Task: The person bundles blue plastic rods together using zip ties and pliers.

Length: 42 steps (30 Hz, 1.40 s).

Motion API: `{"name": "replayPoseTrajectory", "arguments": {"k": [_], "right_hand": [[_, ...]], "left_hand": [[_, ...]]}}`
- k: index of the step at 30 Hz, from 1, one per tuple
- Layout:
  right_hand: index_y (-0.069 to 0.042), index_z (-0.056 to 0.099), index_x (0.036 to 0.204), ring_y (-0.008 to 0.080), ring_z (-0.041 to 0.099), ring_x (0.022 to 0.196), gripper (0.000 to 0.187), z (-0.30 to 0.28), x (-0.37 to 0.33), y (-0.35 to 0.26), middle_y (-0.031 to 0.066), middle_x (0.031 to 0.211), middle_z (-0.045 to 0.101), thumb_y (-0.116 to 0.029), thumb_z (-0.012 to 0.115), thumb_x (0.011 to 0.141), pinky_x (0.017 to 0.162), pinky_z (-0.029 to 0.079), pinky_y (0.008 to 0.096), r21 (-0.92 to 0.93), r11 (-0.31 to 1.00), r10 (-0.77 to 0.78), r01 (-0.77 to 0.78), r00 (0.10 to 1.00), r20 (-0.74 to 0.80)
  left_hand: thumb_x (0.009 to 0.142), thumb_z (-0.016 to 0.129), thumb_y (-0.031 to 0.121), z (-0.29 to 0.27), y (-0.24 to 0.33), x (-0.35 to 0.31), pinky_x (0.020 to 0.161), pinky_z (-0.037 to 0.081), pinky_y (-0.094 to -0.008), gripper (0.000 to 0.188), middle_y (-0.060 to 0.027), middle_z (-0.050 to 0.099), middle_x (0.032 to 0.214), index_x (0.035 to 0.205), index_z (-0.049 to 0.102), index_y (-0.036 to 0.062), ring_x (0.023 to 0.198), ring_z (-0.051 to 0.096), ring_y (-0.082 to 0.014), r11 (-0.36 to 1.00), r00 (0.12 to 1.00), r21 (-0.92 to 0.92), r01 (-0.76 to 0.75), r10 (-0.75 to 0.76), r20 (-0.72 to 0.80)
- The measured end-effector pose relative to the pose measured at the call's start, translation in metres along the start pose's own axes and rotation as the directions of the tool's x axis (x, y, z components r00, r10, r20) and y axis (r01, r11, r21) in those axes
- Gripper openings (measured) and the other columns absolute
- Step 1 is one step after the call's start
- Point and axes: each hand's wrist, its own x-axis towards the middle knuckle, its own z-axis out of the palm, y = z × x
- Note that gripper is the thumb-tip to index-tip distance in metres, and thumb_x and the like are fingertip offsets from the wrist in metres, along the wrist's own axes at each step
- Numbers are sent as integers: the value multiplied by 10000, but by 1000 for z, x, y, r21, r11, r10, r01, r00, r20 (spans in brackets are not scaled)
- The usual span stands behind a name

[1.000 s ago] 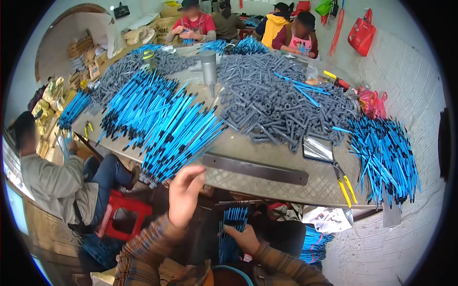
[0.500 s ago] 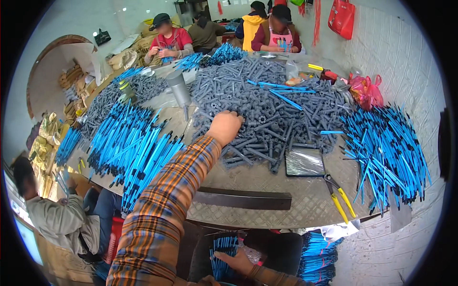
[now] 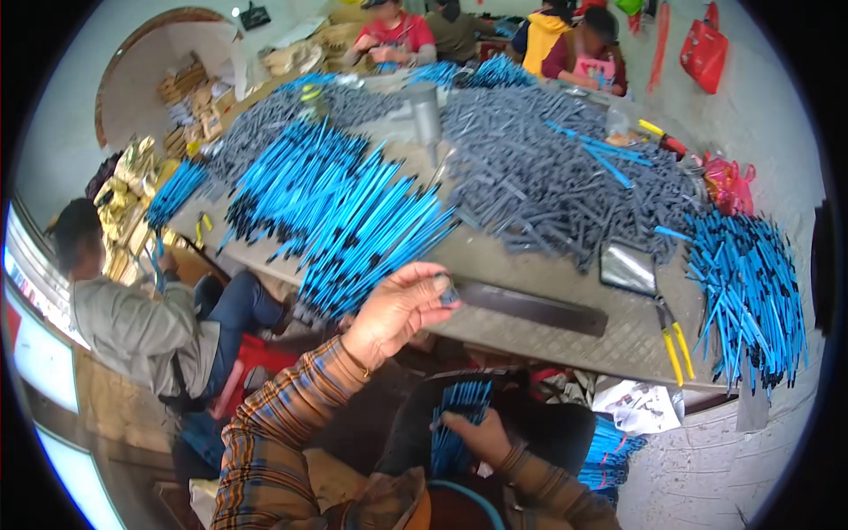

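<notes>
Left hand [image 3: 397, 311]: it is pinching a small grey piece [image 3: 448, 293], near the tabletop [image 3: 548, 346] edge.
Right hand [image 3: 481, 435]: it holds blue sticks [image 3: 466, 399], thumb across; other fingers I cannot see.
Sticks' long axis: toward the tabletop, lower than the grey piece.

A pale, textured wall [image 3: 760, 150] rose along the right. At far left, a brown-rimmed arched opening [image 3: 163, 66] showed. A broad table [image 3: 636, 353] spanned the middle; at near left, bright panels [image 3: 42, 362] glowed beyond a red stool [image 3: 252, 355].
</notes>
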Motion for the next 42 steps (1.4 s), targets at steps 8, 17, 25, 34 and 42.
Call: {"name": "replayPoseTrajectory", "arguments": {"k": [8,17,25,34,42], "right_hand": [[2,583,932,137,621,725,171,16,5,-1,84,826,647,-149,579,852,655,520,274,-63,996,-62,65,997,46],[-13,590,931,119,609,693,194,21,7,1,62,800,640,-187,603,845,631,511,261,-108,994,-18,20,1000,25],[-20,600,923,102,599,681,197,21,6,-3,38,784,633,-198,615,840,620,502,246,-63,998,9,-7,999,37],[-44,642,865,51,561,650,232,26,5,2,-10,732,624,-268,664,806,593,462,211,-54,997,-57,56,998,-26],[-39,637,849,42,535,647,227,31,5,1,-16,714,609,-262,655,814,586,439,208,-39,997,-75,73,996,-54]], "left_hand": [[873,547,142,-60,-40,-62,703,513,-297,279,-75,619,980,1135,519,52,818,630,-210,981,988,-124,151,-150,20],[889,529,184,-62,-30,-70,729,499,-265,311,-104,588,1085,1163,506,38,848,611,-169,976,965,-33,214,-207,160],[901,512,194,-56,-22,-65,733,492,-250,286,-106,588,1093,1142,521,40,847,599,-135,978,956,115,172,-194,221],[862,546,69,-40,-6,-66,768,464,-243,270,-63,587,1042,1127,510,35,887,564,-112,889,949,456,51,-185,254],[792,550,-98,-35,-16,-69,827,441,-248,335,-39,566,1054,1094,493,36,946,542,-101,784,970,612,-107,-52,236]]}}
